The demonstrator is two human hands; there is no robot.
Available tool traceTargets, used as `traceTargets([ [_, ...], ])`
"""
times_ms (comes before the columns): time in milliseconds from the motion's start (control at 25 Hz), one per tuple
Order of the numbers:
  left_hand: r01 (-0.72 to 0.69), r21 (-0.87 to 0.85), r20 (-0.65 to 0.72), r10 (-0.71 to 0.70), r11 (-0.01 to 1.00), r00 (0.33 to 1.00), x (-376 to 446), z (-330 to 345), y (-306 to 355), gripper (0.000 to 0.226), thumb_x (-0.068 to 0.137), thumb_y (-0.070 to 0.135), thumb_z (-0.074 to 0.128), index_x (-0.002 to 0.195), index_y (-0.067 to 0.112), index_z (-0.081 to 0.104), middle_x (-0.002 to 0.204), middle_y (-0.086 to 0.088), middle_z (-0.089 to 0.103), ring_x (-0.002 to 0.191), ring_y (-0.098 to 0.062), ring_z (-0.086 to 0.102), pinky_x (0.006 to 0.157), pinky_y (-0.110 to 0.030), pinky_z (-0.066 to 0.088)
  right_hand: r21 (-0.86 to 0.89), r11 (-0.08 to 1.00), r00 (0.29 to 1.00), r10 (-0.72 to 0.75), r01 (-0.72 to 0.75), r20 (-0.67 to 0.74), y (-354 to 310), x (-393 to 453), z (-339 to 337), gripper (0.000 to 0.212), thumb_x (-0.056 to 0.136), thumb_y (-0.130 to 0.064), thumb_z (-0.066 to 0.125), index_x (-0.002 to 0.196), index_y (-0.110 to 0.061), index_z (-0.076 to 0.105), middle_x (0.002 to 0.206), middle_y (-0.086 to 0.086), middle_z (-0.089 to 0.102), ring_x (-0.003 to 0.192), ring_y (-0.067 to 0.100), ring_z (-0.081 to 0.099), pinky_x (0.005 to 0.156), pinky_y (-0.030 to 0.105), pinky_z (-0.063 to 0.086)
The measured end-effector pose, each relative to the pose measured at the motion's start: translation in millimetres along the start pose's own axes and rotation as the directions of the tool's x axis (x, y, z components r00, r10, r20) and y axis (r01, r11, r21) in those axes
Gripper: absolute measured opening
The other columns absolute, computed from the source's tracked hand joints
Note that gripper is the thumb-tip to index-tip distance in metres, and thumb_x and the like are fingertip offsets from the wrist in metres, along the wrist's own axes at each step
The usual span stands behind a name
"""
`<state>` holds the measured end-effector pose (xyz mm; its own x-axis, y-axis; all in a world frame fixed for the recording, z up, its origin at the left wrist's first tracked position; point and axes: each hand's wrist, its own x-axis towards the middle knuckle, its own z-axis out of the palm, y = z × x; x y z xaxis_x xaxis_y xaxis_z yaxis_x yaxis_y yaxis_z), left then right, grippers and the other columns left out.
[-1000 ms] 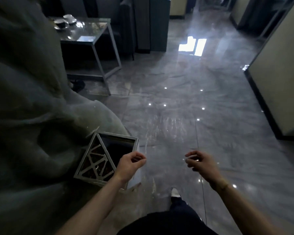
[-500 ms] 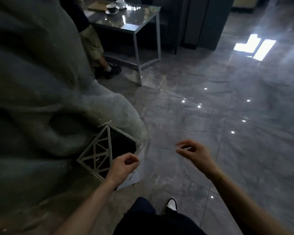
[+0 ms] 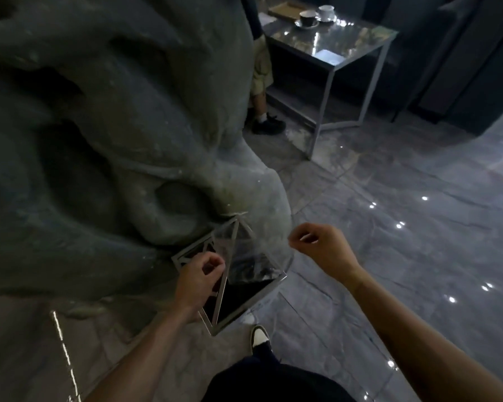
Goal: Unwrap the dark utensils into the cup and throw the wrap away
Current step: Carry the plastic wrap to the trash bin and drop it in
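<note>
A clear plastic wrap (image 3: 246, 256) hangs over the open top of a metal-framed geometric waste bin (image 3: 274, 282) on the floor. My left hand (image 3: 198, 278) is pinched shut at the wrap's left edge, just above the bin's lattice side. My right hand (image 3: 321, 246) is pinched shut at the wrap's right side, slightly higher and beyond the bin's far corner. The film is faint, so its exact outline is hard to tell. No dark utensils are in view.
A large grey rock sculpture (image 3: 99, 140) fills the left, touching the bin. A glass side table (image 3: 357, 44) with two cups (image 3: 308, 17) stands at the back, another person's leg (image 3: 262, 82) beside it. My shoe (image 3: 259, 338) is on the glossy tiled floor (image 3: 404, 227).
I have come closer to the bin and the view has swung left. Both hands moved over the bin, and the clear wrap now shows above its opening.
</note>
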<state>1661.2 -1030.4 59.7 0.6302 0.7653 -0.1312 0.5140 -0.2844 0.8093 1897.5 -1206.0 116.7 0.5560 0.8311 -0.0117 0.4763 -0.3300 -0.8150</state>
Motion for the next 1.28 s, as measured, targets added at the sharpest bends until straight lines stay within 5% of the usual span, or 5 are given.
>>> traceTargets([
  [280, 0.1, 0.213, 0.053, -0.114, 0.972, 0.992, -5, 20, -39, 0.011, 0.089, 0.021, 0.066, 0.083, 0.029, 0.062, 0.082, 0.012, 0.064, 0.075, -0.002, 0.061, 0.063, -0.017, 0.045, -0.313, 0.939, 0.98, -0.086, 0.14, 0.179, 28, 35, 38, 0.006, 0.088, -0.024, 0.064, 0.09, -0.025, 0.069, 0.093, -0.007, 0.07, 0.08, 0.01, 0.066, 0.073, 0.035, 0.059],
  [520, 0.23, 0.283, 0.025, -0.247, 0.931, 0.969, -24, 42, -62, 0.015, 0.088, 0.023, 0.06, 0.078, 0.031, 0.051, 0.087, 0.008, 0.059, 0.077, -0.013, 0.059, 0.066, -0.029, 0.048, -0.388, 0.878, 0.927, -0.143, 0.28, 0.346, 52, 43, 64, 0.008, 0.089, -0.03, 0.062, 0.092, -0.031, 0.069, 0.099, -0.014, 0.069, 0.079, 0.002, 0.063, 0.065, 0.022, 0.055],
  [720, 0.257, 0.304, 0.055, -0.286, 0.917, 0.957, -37, 52, -53, 0.031, 0.084, 0.036, 0.063, 0.114, 0.029, 0.058, 0.115, 0.013, 0.053, 0.097, -0.008, 0.059, 0.081, -0.029, 0.05, -0.379, 0.843, 0.844, -0.15, 0.381, 0.514, 70, 68, 74, 0.008, 0.085, -0.023, 0.066, 0.089, -0.03, 0.069, 0.099, -0.01, 0.069, 0.082, 0.008, 0.066, 0.059, 0.012, 0.042],
  [960, 0.309, 0.3, -0.085, -0.298, 0.902, 0.951, -57, 75, -35, 0.012, 0.086, 0.034, 0.062, 0.098, 0.031, 0.062, 0.099, 0.017, 0.055, 0.082, -0.006, 0.061, 0.066, -0.022, 0.042, -0.359, 0.84, 0.722, -0.055, 0.407, 0.689, 90, 80, 83, 0.018, 0.089, -0.033, 0.061, 0.106, -0.033, 0.069, 0.111, -0.01, 0.07, 0.093, 0.009, 0.066, 0.075, 0.027, 0.056],
  [1280, 0.474, 0.338, -0.134, -0.457, 0.813, 0.879, -47, 106, -28, 0.018, 0.095, 0.031, 0.05, 0.107, 0.025, 0.062, 0.116, 0.007, 0.058, 0.097, -0.016, 0.062, 0.077, -0.03, 0.05, -0.372, 0.792, 0.597, 0.012, 0.484, 0.802, 100, 88, 90, 0.028, 0.091, -0.044, 0.054, 0.116, -0.039, 0.065, 0.113, -0.01, 0.069, 0.099, 0.011, 0.065, 0.076, 0.026, 0.052],
])
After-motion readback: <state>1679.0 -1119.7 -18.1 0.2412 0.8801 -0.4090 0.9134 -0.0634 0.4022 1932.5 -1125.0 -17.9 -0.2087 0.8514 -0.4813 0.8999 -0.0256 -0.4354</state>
